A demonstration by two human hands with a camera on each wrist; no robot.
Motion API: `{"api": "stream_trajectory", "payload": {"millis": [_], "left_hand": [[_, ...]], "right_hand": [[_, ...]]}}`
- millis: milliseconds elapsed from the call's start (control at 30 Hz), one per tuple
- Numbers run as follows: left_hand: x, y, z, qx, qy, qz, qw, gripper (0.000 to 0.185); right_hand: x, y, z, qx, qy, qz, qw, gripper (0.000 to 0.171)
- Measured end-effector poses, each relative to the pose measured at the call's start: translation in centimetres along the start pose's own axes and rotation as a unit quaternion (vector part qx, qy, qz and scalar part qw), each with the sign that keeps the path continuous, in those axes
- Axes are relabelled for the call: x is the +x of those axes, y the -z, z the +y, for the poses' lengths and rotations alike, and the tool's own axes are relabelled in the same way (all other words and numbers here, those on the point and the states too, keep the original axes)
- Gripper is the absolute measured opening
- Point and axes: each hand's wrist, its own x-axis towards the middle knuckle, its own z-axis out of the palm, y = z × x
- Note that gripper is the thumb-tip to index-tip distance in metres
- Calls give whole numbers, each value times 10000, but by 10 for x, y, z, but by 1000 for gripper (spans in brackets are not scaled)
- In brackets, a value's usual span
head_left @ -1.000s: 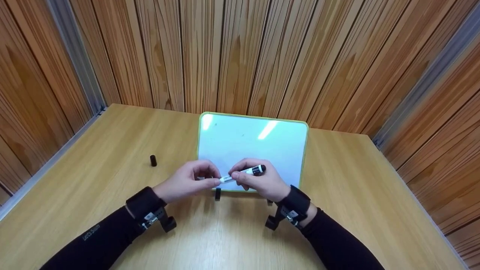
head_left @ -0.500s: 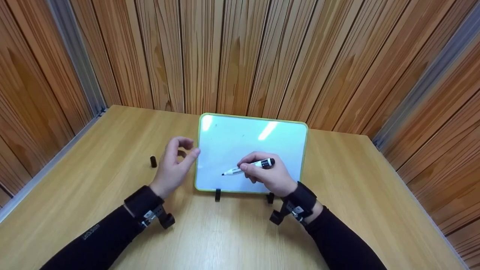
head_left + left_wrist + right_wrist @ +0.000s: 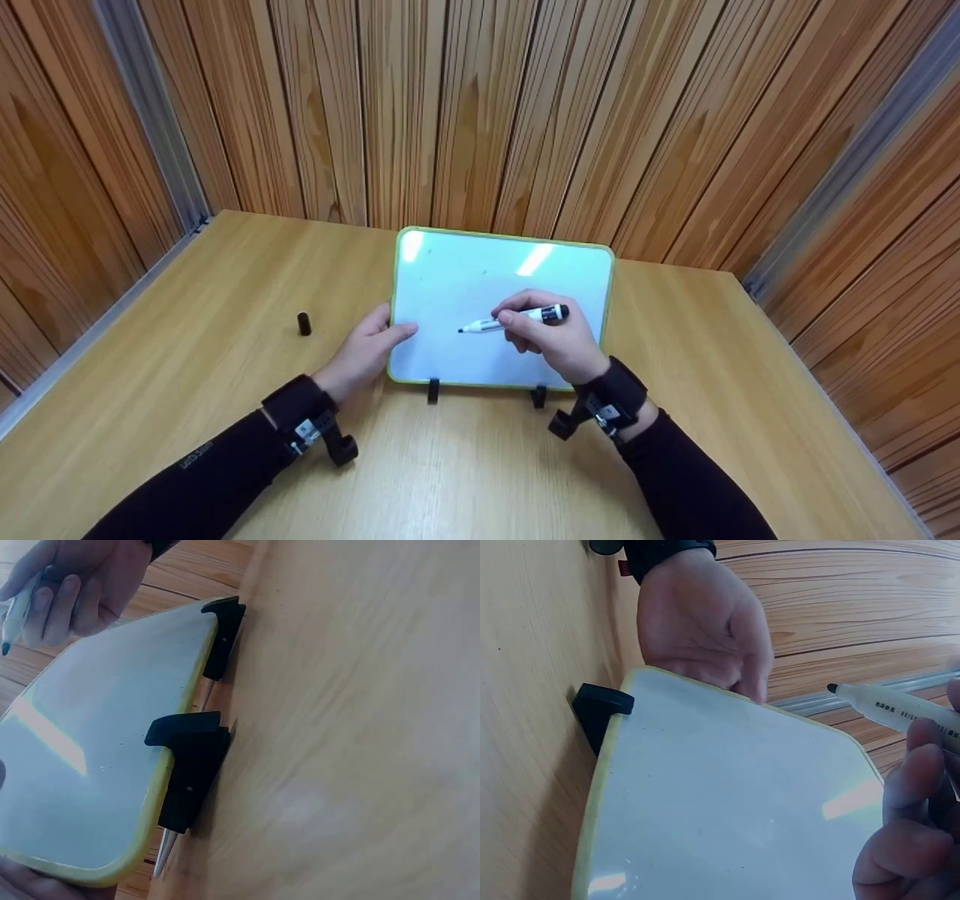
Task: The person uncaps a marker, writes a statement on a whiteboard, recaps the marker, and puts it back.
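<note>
A small whiteboard (image 3: pixel 450 292) with a yellow-green rim leans back on black stand feet (image 3: pixel 433 391). At its left edge my left hand (image 3: pixel 364 351) grips the board, thumb across the front and fingers behind, mostly hidden in the head view. My right hand (image 3: pixel 551 334) pinches an uncapped whiteboard marker (image 3: pixel 487 325), white with a black end, in a writing hold. The marker's dark tip (image 3: pixel 832 688) points left, in front of the board; in the right wrist view it looks apart from the surface. To the left, a black marker cap (image 3: pixel 304 324) stands on the table.
The wooden table (image 3: pixel 405 480) reaches back to a wood-panelled wall (image 3: pixel 480 112), with panels on both sides too. Light glares (image 3: pixel 534 259) off the upper board, which bears a few small dark specks.
My left hand has come away from the marker's tip end, leaving the tip bare, and has taken hold of the board's left edge. My right hand has moved slightly up and right with the marker.
</note>
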Motion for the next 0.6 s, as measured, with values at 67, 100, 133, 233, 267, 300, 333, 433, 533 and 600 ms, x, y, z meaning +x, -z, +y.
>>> {"api": "stream_trajectory", "payload": {"millis": [67,100,133,233,267,300,333,433,533,600], "left_hand": [[1,-1,-1,-22,134,146,9998,51],[0,-1,-1,-41,176,188,9997,51],[0,-2,-1,-56,183,214,9996,50],[-1,-5,-1,-138,181,256,9994,50],[-1,-6,-2,-170,158,246,9994,49],[-1,-7,-2,-176,122,230,9995,50],[-2,-8,-3,-178,91,207,9996,49],[-1,-12,-4,-173,11,69,9998,49],[-1,-16,-5,-100,-95,-87,9999,50],[-1,-17,-6,-50,-112,-140,9998,51]], "right_hand": [[0,3,-1,8,-12,75,10000,22],[1,4,-1,28,-28,105,9999,22],[1,5,-1,41,-46,132,9999,22],[1,9,-1,83,-78,199,9997,23],[2,10,-2,90,-81,217,9997,23],[2,10,-2,54,-70,239,9997,22],[2,11,-2,33,-61,255,9997,22],[2,13,-3,-30,-22,334,9994,23],[2,14,-3,-72,30,427,9991,27],[1,14,-3,-103,67,510,9986,29]]}}
